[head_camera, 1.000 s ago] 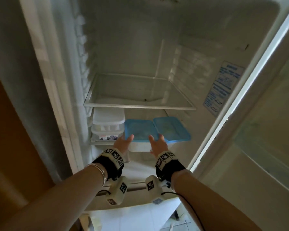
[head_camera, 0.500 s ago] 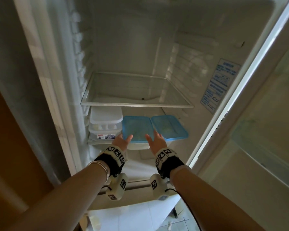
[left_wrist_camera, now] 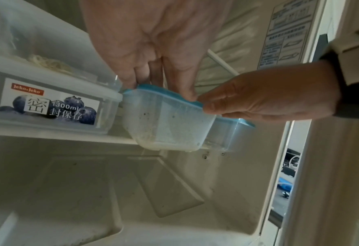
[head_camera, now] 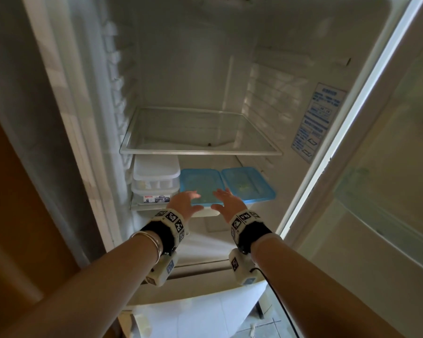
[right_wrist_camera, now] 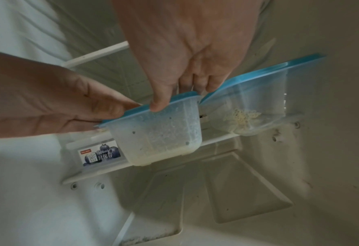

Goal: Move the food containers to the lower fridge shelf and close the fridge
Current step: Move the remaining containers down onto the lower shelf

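The open fridge's lower shelf [head_camera: 147,208] holds a middle blue-lidded container [head_camera: 200,182], a second blue-lidded container [head_camera: 248,182] to its right, and two stacked white-lidded containers [head_camera: 155,178] at the left. My left hand [head_camera: 185,202] and right hand [head_camera: 226,201] lie side by side on the middle container's front. Straight fingers rest on its lid and the thumbs touch the lid's front edge. In the wrist views this container [left_wrist_camera: 168,121] [right_wrist_camera: 159,133] overhangs the shelf front, under the left hand [left_wrist_camera: 153,41] and right hand [right_wrist_camera: 184,41].
The upper glass shelf [head_camera: 200,152] carries nothing. The fridge door [head_camera: 388,167] stands open at the right, past a blue sticker [head_camera: 318,123] on the inner wall. A labelled clear container [left_wrist_camera: 49,103] sits left of the middle container. Below the shelf lies the moulded fridge floor [left_wrist_camera: 132,191].
Both hands have slid a little further forward, from the middle container's front edge onto its blue lid. The containers stay on the lower shelf.
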A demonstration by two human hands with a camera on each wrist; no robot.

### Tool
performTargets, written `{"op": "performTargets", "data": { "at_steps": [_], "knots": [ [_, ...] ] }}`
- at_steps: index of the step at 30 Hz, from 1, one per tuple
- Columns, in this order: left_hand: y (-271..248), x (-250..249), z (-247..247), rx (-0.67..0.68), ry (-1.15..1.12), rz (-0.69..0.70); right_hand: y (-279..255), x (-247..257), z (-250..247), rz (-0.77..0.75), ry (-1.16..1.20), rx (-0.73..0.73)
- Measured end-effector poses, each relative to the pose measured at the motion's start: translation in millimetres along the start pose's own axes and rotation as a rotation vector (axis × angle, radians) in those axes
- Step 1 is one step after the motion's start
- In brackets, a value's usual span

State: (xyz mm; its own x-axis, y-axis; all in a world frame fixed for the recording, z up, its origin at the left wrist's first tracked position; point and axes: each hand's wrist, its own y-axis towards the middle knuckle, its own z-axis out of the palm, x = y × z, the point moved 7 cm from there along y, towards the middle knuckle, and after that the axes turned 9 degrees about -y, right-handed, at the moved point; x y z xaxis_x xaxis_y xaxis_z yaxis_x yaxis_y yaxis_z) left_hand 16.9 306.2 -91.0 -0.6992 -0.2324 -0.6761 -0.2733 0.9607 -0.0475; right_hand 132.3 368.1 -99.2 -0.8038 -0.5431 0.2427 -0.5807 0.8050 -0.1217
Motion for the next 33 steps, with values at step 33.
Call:
{"op": "performTargets", "data": {
  "at_steps": [33],
  "knots": [
    [50.2, -14.1, 8.4, -0.049, -0.025, -0.065, 31.8, -33.8, -29.9, 0.043, -0.011, -0.037]
  ]
}}
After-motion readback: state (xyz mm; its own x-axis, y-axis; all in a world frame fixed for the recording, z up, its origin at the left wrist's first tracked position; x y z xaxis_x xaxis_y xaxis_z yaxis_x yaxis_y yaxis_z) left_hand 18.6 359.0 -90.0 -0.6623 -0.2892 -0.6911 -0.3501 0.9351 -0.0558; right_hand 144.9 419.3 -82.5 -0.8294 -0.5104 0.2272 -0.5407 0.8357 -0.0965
